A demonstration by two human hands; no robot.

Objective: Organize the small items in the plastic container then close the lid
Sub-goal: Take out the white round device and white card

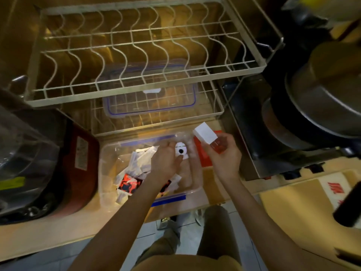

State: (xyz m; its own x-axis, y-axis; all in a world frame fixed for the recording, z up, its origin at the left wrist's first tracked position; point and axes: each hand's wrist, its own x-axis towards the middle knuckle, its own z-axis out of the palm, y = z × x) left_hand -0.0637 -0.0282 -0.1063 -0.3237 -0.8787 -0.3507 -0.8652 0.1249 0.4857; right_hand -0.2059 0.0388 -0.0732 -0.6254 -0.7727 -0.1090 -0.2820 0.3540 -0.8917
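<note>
My left hand point(166, 161) pinches a white cap point(181, 151) over the container point(109, 153), to set it in; my right hand point(222, 153) grips a bottle point(210, 138), waiting.

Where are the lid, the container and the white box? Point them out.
lid point(149, 106): head view, its clear middle panel.
container point(109, 153): head view, its left wall.
white box point(204, 132): head view, its top face.

A clear plastic container point(109, 159) with blue clips is sitting open, holding white and red packets point(134, 171); its lid point(149, 94) is lying on the rack.
</note>
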